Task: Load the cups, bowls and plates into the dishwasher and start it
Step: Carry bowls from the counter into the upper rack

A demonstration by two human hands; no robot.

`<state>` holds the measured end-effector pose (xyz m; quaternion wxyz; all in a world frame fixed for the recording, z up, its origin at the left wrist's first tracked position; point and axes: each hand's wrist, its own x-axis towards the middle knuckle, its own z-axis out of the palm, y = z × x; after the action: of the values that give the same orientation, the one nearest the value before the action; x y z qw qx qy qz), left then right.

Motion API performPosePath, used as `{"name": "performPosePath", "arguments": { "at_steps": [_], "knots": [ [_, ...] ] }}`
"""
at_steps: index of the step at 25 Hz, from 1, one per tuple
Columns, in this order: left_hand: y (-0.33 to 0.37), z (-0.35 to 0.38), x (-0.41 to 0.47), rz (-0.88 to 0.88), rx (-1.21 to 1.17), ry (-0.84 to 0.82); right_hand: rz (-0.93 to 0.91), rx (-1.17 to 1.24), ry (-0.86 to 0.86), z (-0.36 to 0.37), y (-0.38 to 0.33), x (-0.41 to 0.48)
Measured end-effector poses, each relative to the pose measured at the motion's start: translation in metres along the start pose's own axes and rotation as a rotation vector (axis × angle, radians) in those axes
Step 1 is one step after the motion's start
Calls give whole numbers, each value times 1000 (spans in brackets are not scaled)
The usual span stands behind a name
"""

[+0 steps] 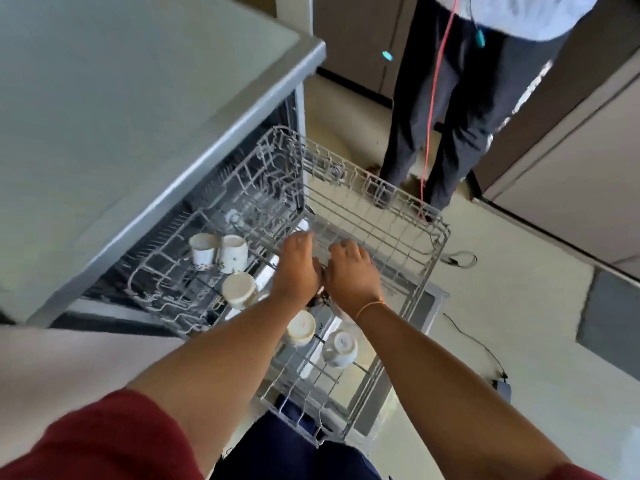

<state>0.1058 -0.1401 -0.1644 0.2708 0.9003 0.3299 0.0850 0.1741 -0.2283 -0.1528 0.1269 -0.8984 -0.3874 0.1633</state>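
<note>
Overhead, two hands meet above the pulled-out rack [381, 220] of the open dishwasher [300, 133], mid-frame.

Left hand [298, 265] and right hand [349, 271] lie side by side, backs upward, touching over the rack's middle. Their fingers point down into the wires and are blurred, so the grip of either cannot be told. A small dark object [322, 296] shows between the wrists, unidentifiable. Five white cups [239, 289] sit in the rack: two tilted at centre left, one base-up just below them, two base-up beneath the forearms. A grey countertop [138, 98] fills the upper left; a second person [450, 133] stands at upper right with a red cable [431, 109] hanging.
</note>
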Motion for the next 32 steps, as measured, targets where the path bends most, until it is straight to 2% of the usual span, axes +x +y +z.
{"name": "performPosePath", "arguments": {
  "at_steps": [4, 9, 15, 17, 20, 25, 28, 32],
  "knots": [
    [5, -64, -27, -15, -95, 303, -207, 56, 85, -35, -53, -7],
    [-27, -145, -73, -207, -91, 491, -470, 174, 147, -45, -144, -23],
    [-93, -234, -154, -411, -101, 765, -784, 244, 105, -28, -279, -64],
    [-117, -256, -184, -426, -125, 850, -876, 272, 95, -14, -320, -80],
    [-163, -290, -232, -439, -69, 927, -938, 308, 93, 10, -384, -107],
    [-241, -347, -307, -590, 63, 1051, -1055, 377, 90, 53, -485, -148],
    [-285, -381, -346, -693, 62, 1146, -1011, 488, 55, 73, -538, -165],
    [-329, -408, -385, -932, -73, 1329, -903, 571, -113, 101, -591, -173]
  ]
}}
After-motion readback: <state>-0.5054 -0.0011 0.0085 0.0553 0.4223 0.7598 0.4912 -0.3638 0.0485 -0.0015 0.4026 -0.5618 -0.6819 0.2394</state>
